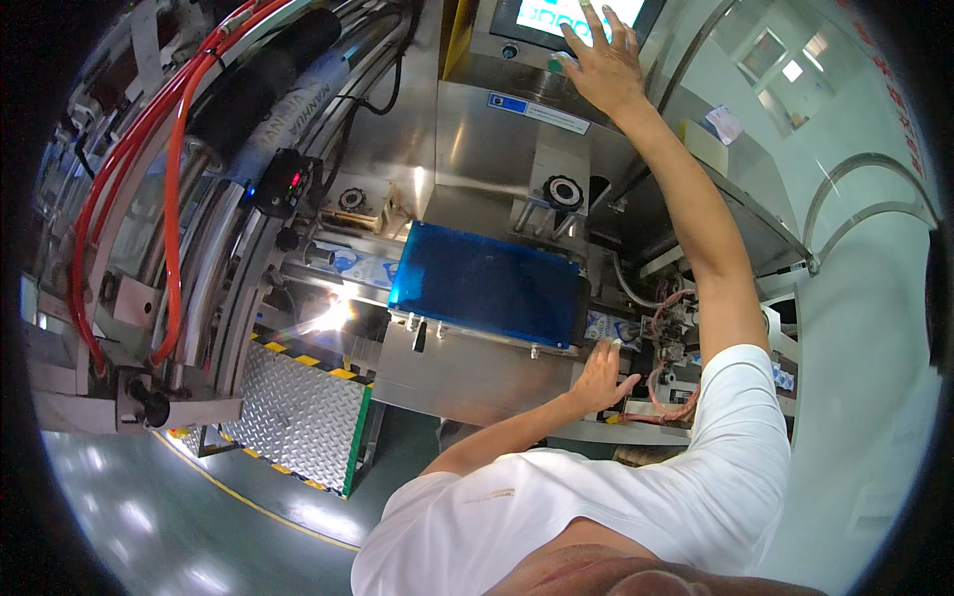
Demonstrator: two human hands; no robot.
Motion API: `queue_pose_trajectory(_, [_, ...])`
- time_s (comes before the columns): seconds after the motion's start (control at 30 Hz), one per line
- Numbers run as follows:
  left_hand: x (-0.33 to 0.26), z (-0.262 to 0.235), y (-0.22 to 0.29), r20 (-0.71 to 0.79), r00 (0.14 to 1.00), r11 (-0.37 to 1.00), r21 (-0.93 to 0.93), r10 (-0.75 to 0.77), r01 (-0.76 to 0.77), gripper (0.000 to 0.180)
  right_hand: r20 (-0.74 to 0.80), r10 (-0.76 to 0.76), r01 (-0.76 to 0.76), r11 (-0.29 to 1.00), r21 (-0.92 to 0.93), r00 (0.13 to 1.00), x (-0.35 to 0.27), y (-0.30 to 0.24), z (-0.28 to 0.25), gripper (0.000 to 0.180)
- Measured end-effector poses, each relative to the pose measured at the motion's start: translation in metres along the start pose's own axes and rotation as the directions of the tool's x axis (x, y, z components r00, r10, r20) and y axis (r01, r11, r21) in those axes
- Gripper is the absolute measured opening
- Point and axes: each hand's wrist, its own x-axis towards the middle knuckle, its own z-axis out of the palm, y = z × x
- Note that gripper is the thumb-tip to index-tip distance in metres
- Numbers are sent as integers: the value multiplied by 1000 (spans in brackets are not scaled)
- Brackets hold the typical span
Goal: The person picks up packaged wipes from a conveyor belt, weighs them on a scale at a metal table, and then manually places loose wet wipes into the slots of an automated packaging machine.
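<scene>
Two open hands are gripping nothing we can see: our right hand [608,74] is covering part of the lit touchscreen [537,16], fingers spread; our left hand [598,379] is lying near printed film [607,328]. Between film and rollers [204,288], a blue cover [487,285] is sitting.

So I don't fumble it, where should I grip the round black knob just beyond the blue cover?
Best by its outer rim, probably with fingertips spread around it, coming over the blue cover. The black knob is disc-shaped, its face shows toward the camera, and nothing lies across it.
</scene>
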Motion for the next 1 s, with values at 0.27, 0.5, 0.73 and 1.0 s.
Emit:
queue_pose_trajectory(0.27, [-3, 13, -2, -56, 998, 999, 40, -20, 22, 84, -126, -46, 60, 992, 112, 991, -9, 8, -52, 53])
queue_pose_trajectory(0.5, [6, 21, -8, -305, 950, 995, 60, -60, 82, 67, -182, -307, 312, 950, -4, 934, -44, 48, -157, 54])
queue_pose_trajectory(0.73, [18, 79, 0, -545, 830, 979, 73, -119, 189, 68, -221, -429, 423, 903, -77, 876, -194, 142, -304, 52])
queue_pose_trajectory(1.0, [-13, 79, 9, -527, 802, 878, 198, -280, 436, 73, -215, -171, 136, 976, -170, 961, -340, 179, -375, 44])
